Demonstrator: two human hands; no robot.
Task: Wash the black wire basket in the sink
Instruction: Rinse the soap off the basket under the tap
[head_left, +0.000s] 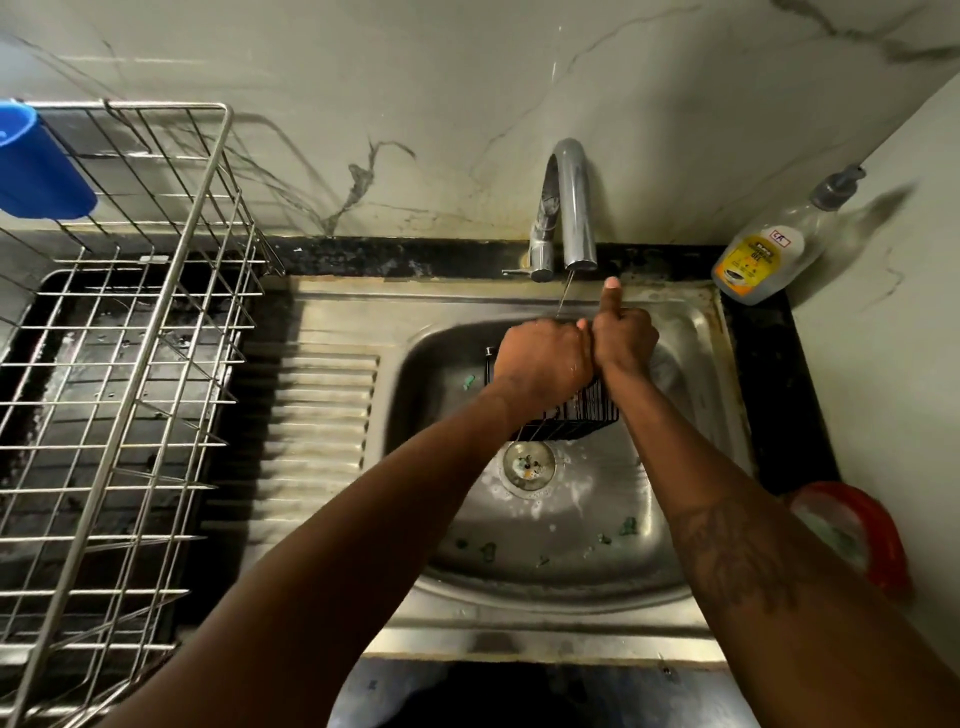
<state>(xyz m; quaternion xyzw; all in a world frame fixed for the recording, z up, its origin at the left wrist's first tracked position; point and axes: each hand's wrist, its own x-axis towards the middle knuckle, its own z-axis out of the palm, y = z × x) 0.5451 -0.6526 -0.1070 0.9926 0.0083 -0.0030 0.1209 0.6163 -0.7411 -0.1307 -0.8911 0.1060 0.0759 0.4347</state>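
The black wire basket (576, 415) is tilted in the steel sink (566, 540), at the far side of the bowl, mostly hidden behind my hands. My left hand (543, 358) is curled over its upper left rim and grips it. My right hand (623, 338) is closed at the basket's upper right, thumb sticking straight up toward the tap (569, 208); what its fingers hold is hidden. A thin stream of water falls from the tap onto my hands. Soap foam lies around the drain (529, 464).
A steel dish rack (119, 332) stands on the counter at left with a blue cup (36, 166) hung on it. A dish soap bottle (774, 244) sits at the back right corner. A red container (857, 530) sits right of the sink. Green scraps lie in the bowl.
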